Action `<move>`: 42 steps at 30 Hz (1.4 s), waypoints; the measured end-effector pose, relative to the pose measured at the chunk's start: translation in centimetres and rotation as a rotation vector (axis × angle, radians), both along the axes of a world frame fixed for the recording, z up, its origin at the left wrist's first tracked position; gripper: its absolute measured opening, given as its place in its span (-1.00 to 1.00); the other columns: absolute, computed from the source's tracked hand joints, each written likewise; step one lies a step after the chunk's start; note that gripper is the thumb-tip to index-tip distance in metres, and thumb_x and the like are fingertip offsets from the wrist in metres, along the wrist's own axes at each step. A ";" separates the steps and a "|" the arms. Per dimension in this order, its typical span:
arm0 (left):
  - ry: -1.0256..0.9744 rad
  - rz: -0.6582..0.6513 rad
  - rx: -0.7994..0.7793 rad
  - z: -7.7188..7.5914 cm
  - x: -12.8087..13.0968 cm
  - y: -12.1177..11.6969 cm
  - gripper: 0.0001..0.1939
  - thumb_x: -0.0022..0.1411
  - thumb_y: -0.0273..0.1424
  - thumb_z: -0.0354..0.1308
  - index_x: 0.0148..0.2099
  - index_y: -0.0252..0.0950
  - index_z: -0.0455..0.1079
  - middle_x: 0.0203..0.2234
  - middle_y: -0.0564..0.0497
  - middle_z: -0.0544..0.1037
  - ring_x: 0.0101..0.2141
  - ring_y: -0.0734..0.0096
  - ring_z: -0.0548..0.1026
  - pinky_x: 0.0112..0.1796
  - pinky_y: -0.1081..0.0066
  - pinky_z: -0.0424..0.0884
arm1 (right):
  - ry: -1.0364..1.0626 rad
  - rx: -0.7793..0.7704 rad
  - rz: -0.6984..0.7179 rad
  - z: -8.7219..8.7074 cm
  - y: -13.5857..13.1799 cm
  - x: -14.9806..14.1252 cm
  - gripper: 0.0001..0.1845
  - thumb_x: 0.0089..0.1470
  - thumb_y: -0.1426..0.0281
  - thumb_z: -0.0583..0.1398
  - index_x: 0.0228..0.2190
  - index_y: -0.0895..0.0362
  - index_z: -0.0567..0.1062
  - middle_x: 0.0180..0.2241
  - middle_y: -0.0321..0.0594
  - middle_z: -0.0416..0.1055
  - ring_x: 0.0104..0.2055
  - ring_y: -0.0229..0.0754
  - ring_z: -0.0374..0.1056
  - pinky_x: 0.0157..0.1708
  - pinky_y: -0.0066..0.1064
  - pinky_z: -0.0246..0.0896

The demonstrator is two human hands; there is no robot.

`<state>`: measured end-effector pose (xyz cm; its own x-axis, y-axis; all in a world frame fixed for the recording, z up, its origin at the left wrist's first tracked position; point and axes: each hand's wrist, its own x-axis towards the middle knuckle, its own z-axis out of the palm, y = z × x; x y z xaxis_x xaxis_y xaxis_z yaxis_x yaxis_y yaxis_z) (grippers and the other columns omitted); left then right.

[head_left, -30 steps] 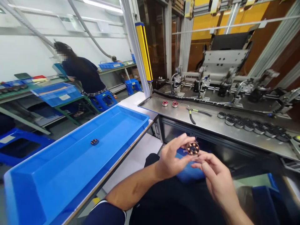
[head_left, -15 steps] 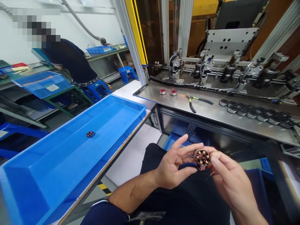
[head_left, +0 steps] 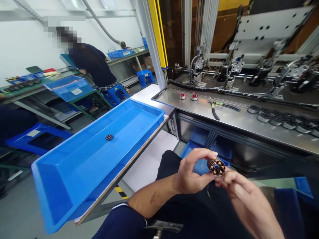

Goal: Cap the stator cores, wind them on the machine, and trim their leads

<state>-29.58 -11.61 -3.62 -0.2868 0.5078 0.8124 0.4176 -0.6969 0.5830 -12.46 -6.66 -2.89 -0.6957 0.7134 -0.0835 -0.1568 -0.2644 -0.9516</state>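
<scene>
Between the thumb and fingers of my left hand [head_left: 193, 172] is a copper-wound motor stator [head_left: 217, 167], its round face turned toward me. Thin loose wires trail from it. My right hand [head_left: 240, 189] is closed just below and right of the stator, with thumb and fingers pinched at a thin wire end. A similar stator [head_left: 109, 137] lies in the long blue tray [head_left: 82, 162] on my left. On the metal bench ahead are two red-and-silver round motor parts [head_left: 182, 96] and pliers with black and green handles [head_left: 216, 109].
Several black-and-silver round parts [head_left: 276, 117] stand in rows on the right of the metal bench [head_left: 239, 127]. Behind them is a machine with clamps and cylinders [head_left: 231, 68]. A co-worker [head_left: 92, 64] sits at another bench on the left, near a blue bin [head_left: 69, 88].
My left fingers have closed round the stator, and my right hand has moved off its rim to the wires below. The view has swung left.
</scene>
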 end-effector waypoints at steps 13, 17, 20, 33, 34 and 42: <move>-0.187 -0.139 -0.058 0.2 0.1 0.3 -0.14 0.09 -0.53 0.39 0.33 -0.09 0.07 -0.15 0.00 0.45 -0.09 0.36 0.55 -0.11 0.38 0.57 | 0.127 -0.249 0.195 -0.6 -1.6 -0.2 -0.71 0.03 0.14 0.35 -0.39 0.11 0.55 -0.42 -0.21 0.40 -0.38 -0.25 0.32 -0.34 -0.42 0.29; -0.129 -0.110 -0.012 -0.3 0.4 0.8 -0.19 0.11 -0.56 0.33 0.33 -0.13 0.10 -0.18 0.00 0.45 -0.13 0.37 0.52 -0.10 0.33 0.55 | 0.133 -0.369 0.083 0.1 -3.1 -2.3 -0.67 -0.09 0.16 0.43 -0.45 0.13 0.53 -0.52 -0.22 0.45 -0.51 -0.29 0.34 -0.49 -0.48 0.29; -0.066 -0.060 -0.019 -0.6 0.3 0.9 -0.22 0.12 -0.52 0.31 0.32 -0.11 0.10 -0.20 0.00 0.45 -0.17 0.37 0.49 -0.12 0.28 0.55 | 0.077 -0.367 -0.010 1.0 -3.1 -3.4 -0.66 -0.14 0.23 0.46 -0.55 0.17 0.49 -0.64 -0.28 0.37 -0.61 -0.36 0.26 -0.58 -0.55 0.24; -0.299 -0.223 -0.200 -0.3 -0.3 0.7 -0.16 0.03 -0.43 0.44 0.28 -0.17 0.11 -0.18 0.00 0.46 -0.14 0.37 0.53 -0.09 0.35 0.51 | -0.088 -0.149 0.121 -0.5 -2.1 -0.1 -0.78 -0.05 0.26 0.42 -0.45 0.13 0.56 -0.62 -0.28 0.40 -0.61 -0.33 0.29 -0.58 -0.52 0.23; -0.332 -0.272 -0.216 -0.2 -0.4 0.6 -0.17 0.03 -0.45 0.44 0.27 -0.16 0.11 -0.16 -0.01 0.48 -0.14 0.38 0.53 -0.08 0.36 0.51 | -0.123 -0.088 0.144 -0.6 -1.3 0.5 -0.77 -0.07 0.26 0.43 -0.43 0.13 0.57 -0.59 -0.24 0.44 -0.59 -0.30 0.33 -0.55 -0.49 0.28; -0.543 -0.623 -0.407 0.1 0.4 -0.5 -0.35 0.21 -0.55 0.28 0.26 -0.14 0.13 0.04 -0.16 0.53 -0.08 0.37 0.60 -0.05 0.34 0.50 | -0.193 0.024 0.061 2.7 2.3 0.3 -0.64 -0.02 0.11 0.38 -0.48 0.17 0.56 -0.58 -0.18 0.43 -0.57 -0.26 0.32 -0.59 -0.45 0.28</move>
